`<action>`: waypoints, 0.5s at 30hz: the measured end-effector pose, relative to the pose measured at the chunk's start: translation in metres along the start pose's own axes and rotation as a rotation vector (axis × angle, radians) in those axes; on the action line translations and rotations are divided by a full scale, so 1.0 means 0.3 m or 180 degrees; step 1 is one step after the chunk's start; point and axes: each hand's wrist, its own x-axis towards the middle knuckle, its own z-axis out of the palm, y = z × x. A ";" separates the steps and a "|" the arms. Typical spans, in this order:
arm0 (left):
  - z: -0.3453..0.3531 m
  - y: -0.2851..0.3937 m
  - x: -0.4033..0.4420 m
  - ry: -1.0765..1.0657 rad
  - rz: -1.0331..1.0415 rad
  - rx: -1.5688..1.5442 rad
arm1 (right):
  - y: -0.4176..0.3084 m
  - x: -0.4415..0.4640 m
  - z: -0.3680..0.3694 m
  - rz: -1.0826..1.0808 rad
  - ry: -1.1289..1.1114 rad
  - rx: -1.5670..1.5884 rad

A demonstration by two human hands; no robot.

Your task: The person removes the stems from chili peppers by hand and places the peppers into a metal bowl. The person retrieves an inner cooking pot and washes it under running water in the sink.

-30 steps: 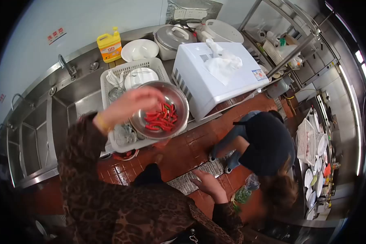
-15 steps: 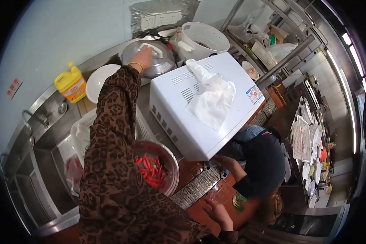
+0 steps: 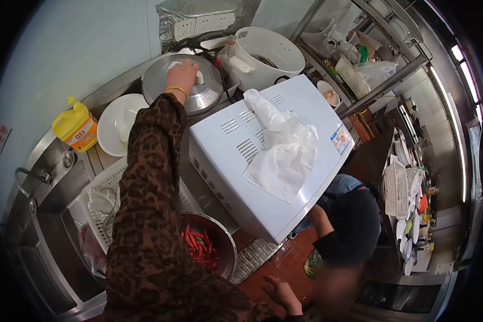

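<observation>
My left hand (image 3: 182, 77), at the end of a leopard-print sleeve, is closed on the white handle of a round metal lid (image 3: 208, 95). The lid lies over a pot whose inside is hidden. Low in the view, my right hand (image 3: 282, 294) hangs above the floor with its fingers apart, holding nothing. Beside the lid stands a white boxy appliance (image 3: 225, 161) with vents, and a crumpled white cloth or bag (image 3: 287, 155) rests on top. Below my left sleeve, a metal bowl (image 3: 232, 252) contains red chillies (image 3: 199, 248).
On the left are a metal sink (image 3: 37, 257), a yellow bottle (image 3: 76, 126) and a white bowl (image 3: 108, 115). A white bucket (image 3: 282, 51) stands behind the appliance. Another person (image 3: 354, 225) bends close on the right, near a metal rack (image 3: 381, 86). Greens (image 3: 312, 264) lie on the floor.
My view has shifted, so the sink side sits further left and lower. My left hand stays on the lid handle. My right hand hangs slightly lower in the view, still with fingers apart.
</observation>
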 end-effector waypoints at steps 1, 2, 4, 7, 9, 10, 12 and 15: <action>-0.031 -0.005 -0.011 0.0061 0.0051 -0.0059 | -0.014 0.002 -0.004 0.0000 -0.0017 0.0019; -0.065 -0.014 -0.005 0.0135 0.0101 -0.0108 | -0.023 0.013 -0.008 -0.0015 -0.0029 0.0038; -0.124 -0.047 0.017 0.0280 0.0165 0.0015 | -0.030 0.039 -0.006 -0.0068 -0.0038 -0.0007; -0.196 -0.117 0.021 0.0574 0.0317 0.0309 | -0.030 0.052 0.001 -0.0103 -0.0161 -0.0186; -0.256 -0.164 0.036 0.0923 0.0159 -0.0250 | -0.031 0.059 -0.002 -0.0129 -0.0242 -0.0216; -0.280 -0.199 0.042 0.0891 0.0127 -0.0216 | -0.032 0.056 0.000 -0.0110 -0.0275 -0.0217; -0.339 -0.258 0.075 0.1200 -0.0209 -0.0724 | -0.038 0.068 0.001 -0.0085 -0.0261 -0.0202; -0.419 -0.318 0.072 0.1135 -0.0501 -0.1361 | -0.042 0.064 0.005 -0.0129 -0.0233 -0.0204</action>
